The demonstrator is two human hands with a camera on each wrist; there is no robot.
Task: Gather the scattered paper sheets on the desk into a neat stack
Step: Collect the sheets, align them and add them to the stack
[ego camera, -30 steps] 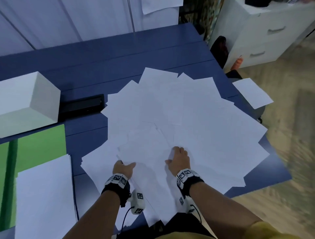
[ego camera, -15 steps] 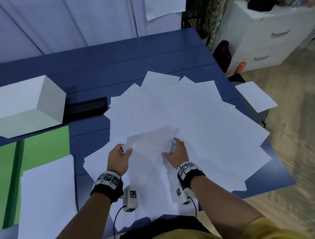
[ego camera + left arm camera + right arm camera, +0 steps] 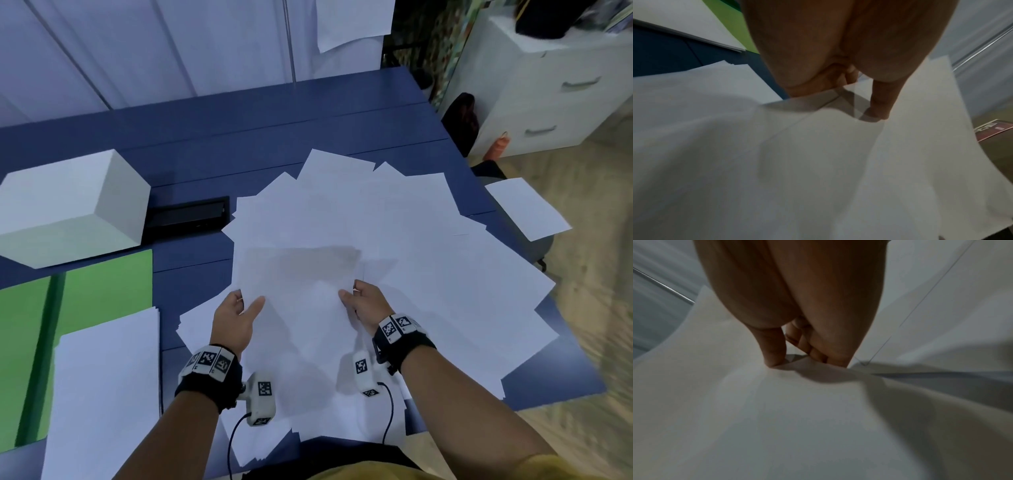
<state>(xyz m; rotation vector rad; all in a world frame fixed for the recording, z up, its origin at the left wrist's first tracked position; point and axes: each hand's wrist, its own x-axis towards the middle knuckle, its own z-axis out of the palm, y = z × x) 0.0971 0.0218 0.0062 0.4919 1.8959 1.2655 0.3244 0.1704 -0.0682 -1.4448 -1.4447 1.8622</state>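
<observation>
Blue desk [image 3: 239, 130] first: most of its right half is buried under a fan of loose white sheets [image 3: 428, 274], overlapping at all angles, some hanging past the near and right edges. That's your main leftover; judging from the spread, you're early in the job and nearly all of it is unsorted. One stray sheet [image 3: 524, 209] lies off to the right, past the desk edge, on what looks like a stool; hard to tell. A squared stack [image 3: 102, 377] sits at near left, partly over a green folder [image 3: 102, 284]; I can't tell if it is your target pile. A white box [image 3: 68, 205] sits at far left, a black slot [image 3: 186, 214] just beside it.

A small bundle of sheets [image 3: 298, 291] is lifted off the pile between your hands, its top edge raised and curling. Your left hand [image 3: 236, 318] pinches its left edge, thumb on top and fingers under. Your right hand [image 3: 366, 305] pinches the right edge the same way; the right wrist view shows the thumb [image 3: 774, 352] pressed down on the paper. Both grips sit low on the bundle, so the top may flop. Left to do: square this bundle, set it down, collect the rest.
</observation>
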